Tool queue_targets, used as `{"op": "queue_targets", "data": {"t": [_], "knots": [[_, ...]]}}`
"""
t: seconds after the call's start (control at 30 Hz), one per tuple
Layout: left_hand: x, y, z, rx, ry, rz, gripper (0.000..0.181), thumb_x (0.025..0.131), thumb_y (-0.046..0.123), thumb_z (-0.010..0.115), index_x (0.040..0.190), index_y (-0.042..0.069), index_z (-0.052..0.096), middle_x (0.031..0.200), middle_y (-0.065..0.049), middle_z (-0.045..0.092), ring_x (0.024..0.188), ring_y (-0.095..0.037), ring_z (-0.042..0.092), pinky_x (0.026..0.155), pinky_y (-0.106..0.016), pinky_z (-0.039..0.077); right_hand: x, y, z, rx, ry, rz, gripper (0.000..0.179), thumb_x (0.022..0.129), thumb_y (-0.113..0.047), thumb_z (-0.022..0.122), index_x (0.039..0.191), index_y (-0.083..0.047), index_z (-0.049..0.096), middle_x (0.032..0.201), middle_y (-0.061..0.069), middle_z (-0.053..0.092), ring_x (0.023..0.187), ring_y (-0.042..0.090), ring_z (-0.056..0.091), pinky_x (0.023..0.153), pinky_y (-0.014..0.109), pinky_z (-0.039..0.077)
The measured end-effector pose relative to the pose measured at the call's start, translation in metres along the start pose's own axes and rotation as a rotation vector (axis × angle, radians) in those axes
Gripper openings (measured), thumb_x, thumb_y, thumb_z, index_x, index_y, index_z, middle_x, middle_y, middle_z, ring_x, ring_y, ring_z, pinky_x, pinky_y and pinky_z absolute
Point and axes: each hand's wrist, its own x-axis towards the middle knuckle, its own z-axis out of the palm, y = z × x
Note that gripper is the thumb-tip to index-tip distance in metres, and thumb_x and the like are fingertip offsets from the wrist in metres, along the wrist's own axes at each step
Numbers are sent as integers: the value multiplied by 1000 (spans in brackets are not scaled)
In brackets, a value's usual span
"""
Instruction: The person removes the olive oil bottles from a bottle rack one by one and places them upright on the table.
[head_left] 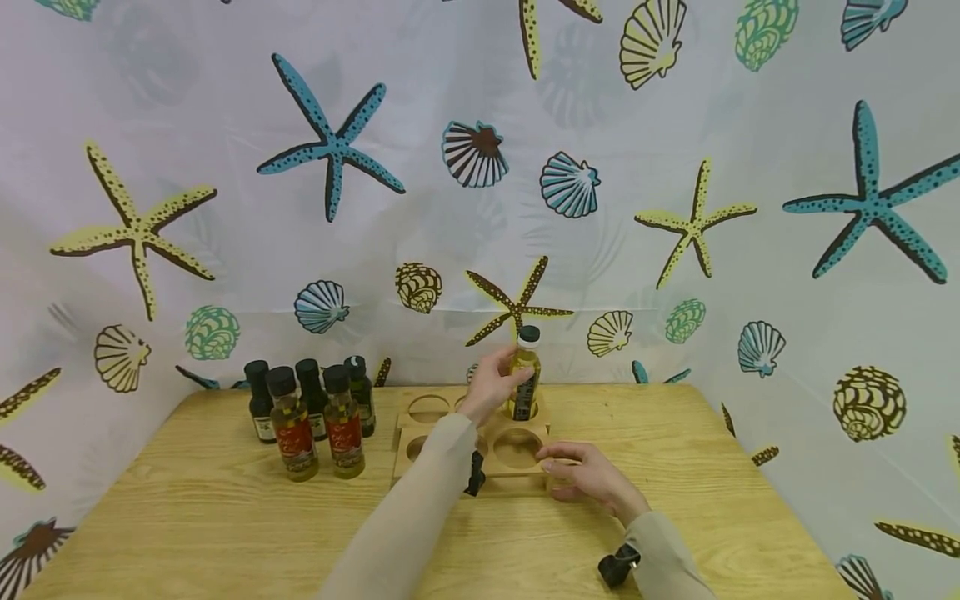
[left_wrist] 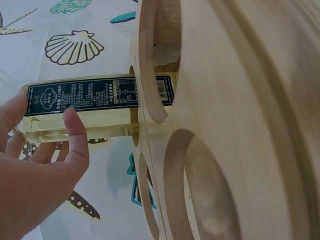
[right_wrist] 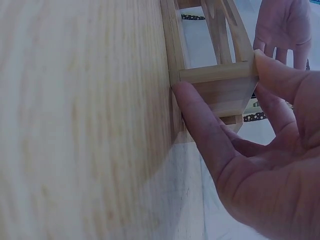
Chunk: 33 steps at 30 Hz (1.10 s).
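My left hand (head_left: pixel 495 385) grips the upper body of a glass oil bottle (head_left: pixel 525 367) with a dark green cap and dark label. The bottle holds pale yellow oil and stands upright in the back right hole of a two-tier wooden bottle rack (head_left: pixel 471 482). In the left wrist view, the lower end of the bottle (left_wrist: pixel 85 122) passes into the round hole. My right hand (head_left: pixel 588 477) holds the rack's right end, thumb at its upper edge and forefinger at its lower edge, as the right wrist view shows on the end panel (right_wrist: pixel 220 92).
Left of the rack stand two bottles with red labels, one (head_left: pixel 294 429) nearer the left and another (head_left: pixel 345 425) beside it. Several dark green bottles (head_left: pixel 258 404) are grouped behind them. A patterned curtain (head_left: pixel 465 233) hangs behind the wooden table (head_left: pixel 225 525).
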Motion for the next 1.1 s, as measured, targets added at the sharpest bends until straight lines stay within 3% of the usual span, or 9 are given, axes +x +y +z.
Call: {"op": "queue_targets", "data": {"t": [0.3, 0.47, 0.73, 0.97, 1.1], "knots": [[-1, 0, -1, -15, -48, -1, 61, 97, 19, 64, 152, 19, 38, 153, -16, 40, 128, -33, 51, 81, -43, 57, -1, 2, 1, 4, 1, -7, 38, 97, -28, 63, 127, -4, 62, 145, 15, 48, 133, 32, 47, 88, 43, 57], [-2, -3, -2, 0, -58, 47, 63, 97, 19, 64, 153, 16, 37, 154, -18, 38, 124, -33, 54, 76, -42, 58, -1, 1, 1, 2, 0, -9, 39, 97, -28, 63, 128, -3, 62, 144, 15, 49, 130, 29, 48, 88, 43, 57], [-3, -5, -3, -44, -31, 121, 58, 96, 18, 64, 150, 22, 43, 133, -13, 61, 110, -27, 63, 77, -42, 58, -3, 1, 1, 10, -5, -3, 40, 97, -27, 63, 128, -1, 61, 144, 16, 49, 134, 35, 46, 89, 44, 57], [-11, 8, -5, -42, 11, 110, 63, 96, 25, 65, 152, 23, 38, 149, -11, 46, 120, -28, 57, 83, -39, 58, -3, 1, 1, 16, -5, 1, 44, 97, -29, 64, 130, 0, 60, 146, 16, 46, 135, 36, 44, 89, 43, 56], [-14, 13, -8, -54, 27, 118, 62, 96, 24, 65, 152, 23, 39, 150, -10, 45, 125, -30, 54, 84, -39, 58, -3, 1, 3, 15, -2, 1, 44, 97, -29, 64, 130, 0, 59, 146, 16, 46, 135, 36, 45, 89, 44, 56]]}}
